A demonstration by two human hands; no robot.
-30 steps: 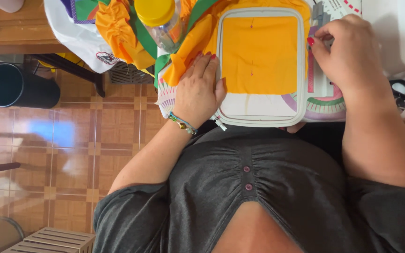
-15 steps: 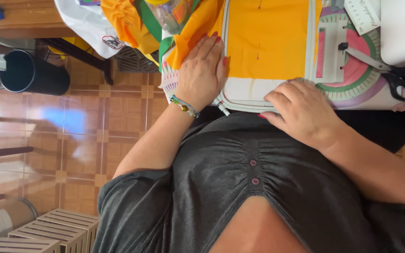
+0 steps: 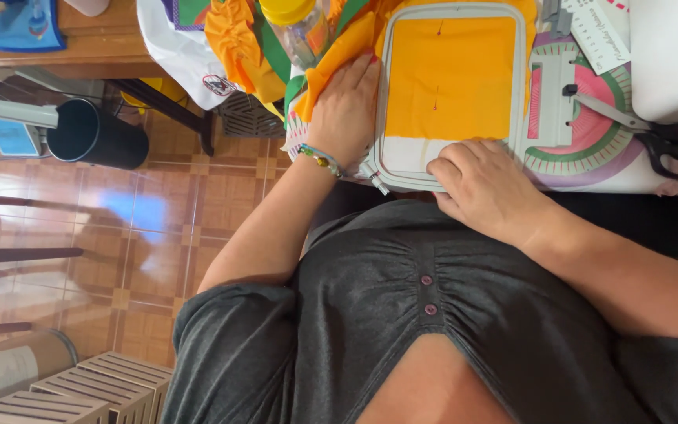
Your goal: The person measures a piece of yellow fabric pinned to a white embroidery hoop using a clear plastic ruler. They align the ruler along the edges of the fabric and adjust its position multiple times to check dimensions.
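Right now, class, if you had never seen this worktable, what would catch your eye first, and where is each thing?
The bright orange fabric stretched in a grey embroidery hoop at top centre stands out first. The left hand lies flat on the hoop's left edge, and the right hand presses its near edge. Black-handled scissors lie to the right on a pink and green patterned cloth.

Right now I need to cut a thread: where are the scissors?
In the head view, the black-handled scissors lie at the right edge of the table, right of the embroidery hoop and beyond the right hand.
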